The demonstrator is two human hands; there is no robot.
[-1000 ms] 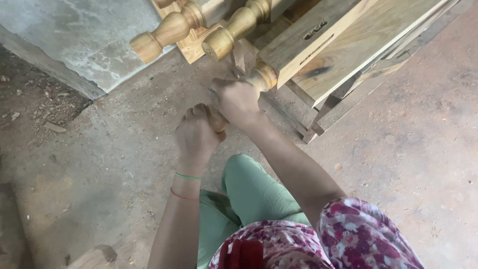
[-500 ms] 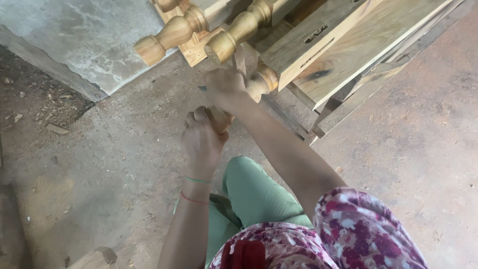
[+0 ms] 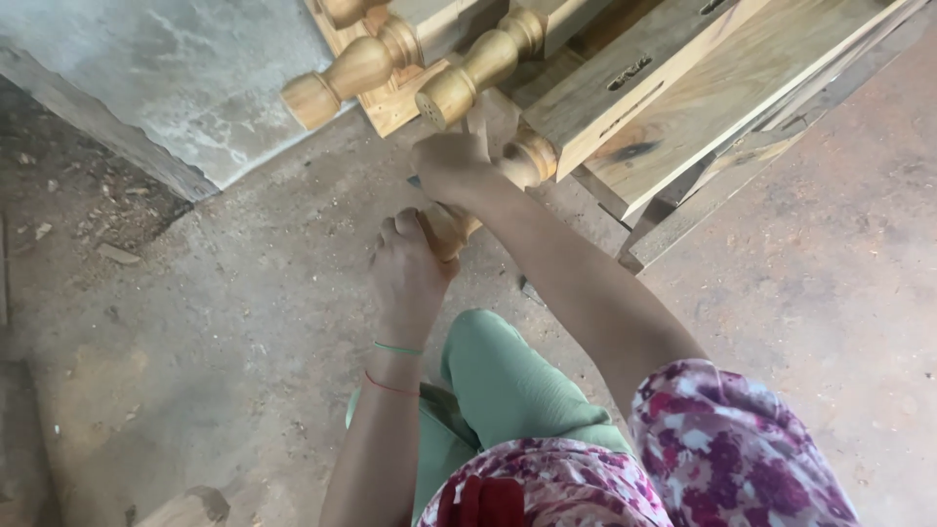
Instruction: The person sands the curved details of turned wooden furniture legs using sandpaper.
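A turned wooden leg (image 3: 522, 161) sticks out from a piece of pale wooden furniture (image 3: 673, 98) lying on the floor. My left hand (image 3: 408, 273) is closed around the rounded end of this leg. My right hand (image 3: 451, 166) rests on the leg just above, fingers curled over it, and seems to press something small against the wood; what it is stays hidden. Two more turned legs (image 3: 356, 68) (image 3: 478, 66) point toward me higher in the view.
Dusty concrete floor (image 3: 195, 322) spreads all around. A grey slab (image 3: 176, 78) lies at the upper left with wood chips beside it. My knee in green trousers (image 3: 498, 381) is below the hands. A wood scrap (image 3: 190, 507) lies at the bottom left.
Both hands have slid slightly along the leg; the view has shifted, so the furniture sits higher and more to the right.
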